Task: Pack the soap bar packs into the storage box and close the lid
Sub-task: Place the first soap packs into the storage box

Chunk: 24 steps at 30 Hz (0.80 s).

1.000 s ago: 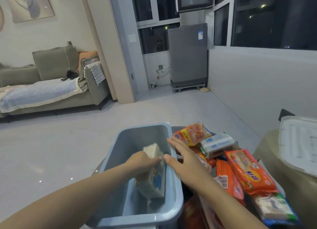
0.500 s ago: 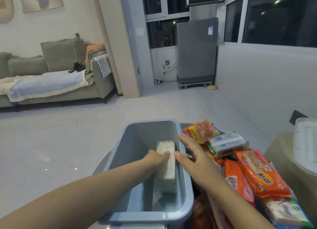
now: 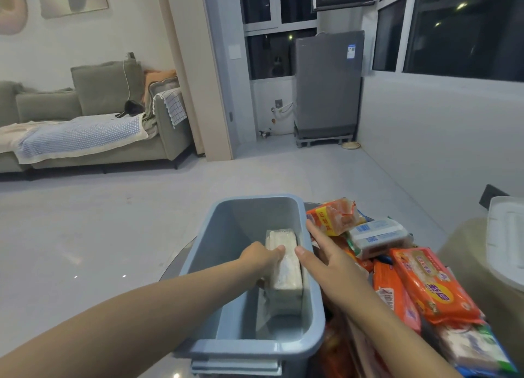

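A white soap pack (image 3: 284, 270) is standing on its side inside the blue box (image 3: 226, 264), right against the box's 3 o'clock wall. The left hand (image 3: 262, 257) is reaching into the box and gripping the pack, with its fingers curled over the top edge. The right hand (image 3: 321, 257) is resting on the box's rim at 3 o'clock with straight fingers, holding nothing. More soap packs (image 3: 425, 287), orange ones and white ones, are lying in a pile just beside the box at 3 o'clock. The white lid (image 3: 506, 241) is sitting well apart, farther out past the pile. A gray sofa (image 3: 93, 122) is standing far away at 10 o'clock.
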Motion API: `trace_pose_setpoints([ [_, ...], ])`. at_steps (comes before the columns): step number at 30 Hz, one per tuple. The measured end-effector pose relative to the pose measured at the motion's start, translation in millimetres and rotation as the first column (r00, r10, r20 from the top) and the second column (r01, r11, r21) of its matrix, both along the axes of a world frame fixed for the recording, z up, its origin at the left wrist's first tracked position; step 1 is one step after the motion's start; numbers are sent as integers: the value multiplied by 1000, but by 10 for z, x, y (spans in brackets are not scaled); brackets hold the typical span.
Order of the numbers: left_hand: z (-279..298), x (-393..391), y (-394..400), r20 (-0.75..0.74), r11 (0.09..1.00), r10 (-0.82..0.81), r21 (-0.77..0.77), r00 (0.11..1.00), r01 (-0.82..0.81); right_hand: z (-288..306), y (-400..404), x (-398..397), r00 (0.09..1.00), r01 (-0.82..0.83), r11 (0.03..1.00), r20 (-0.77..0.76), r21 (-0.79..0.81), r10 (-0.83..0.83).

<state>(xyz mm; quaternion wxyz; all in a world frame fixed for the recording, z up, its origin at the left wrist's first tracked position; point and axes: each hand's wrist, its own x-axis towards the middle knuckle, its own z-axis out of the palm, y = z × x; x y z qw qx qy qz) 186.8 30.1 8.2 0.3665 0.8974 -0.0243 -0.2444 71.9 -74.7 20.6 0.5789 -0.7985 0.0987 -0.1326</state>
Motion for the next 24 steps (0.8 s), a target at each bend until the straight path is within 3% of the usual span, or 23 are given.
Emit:
trace_pose_setpoints([
  [7, 240, -23, 59, -29, 976, -182, 113, 983, 184, 3, -20, -21, 1000, -10, 1000, 21, 26, 9],
  [11, 407, -29, 4, 162, 988, -106, -96, 981, 123, 39, -50, -36, 996, -46, 995, 78, 94, 39],
  [15, 466, -102, -48, 392, 953, -10, -275, 920, 127, 43, -170, -46, 996, 43, 995, 69, 92, -50],
  [19, 484, -214, -162, 485, 941, 25, -308, 874, 144, 55, -317, -70, 990, 133, 990, 48, 54, -136],
  [24, 558, -284, -394, 550, 942, -45, -255, 834, 219, 31, -553, -74, 973, 231, 972, -1, -43, -231],
])
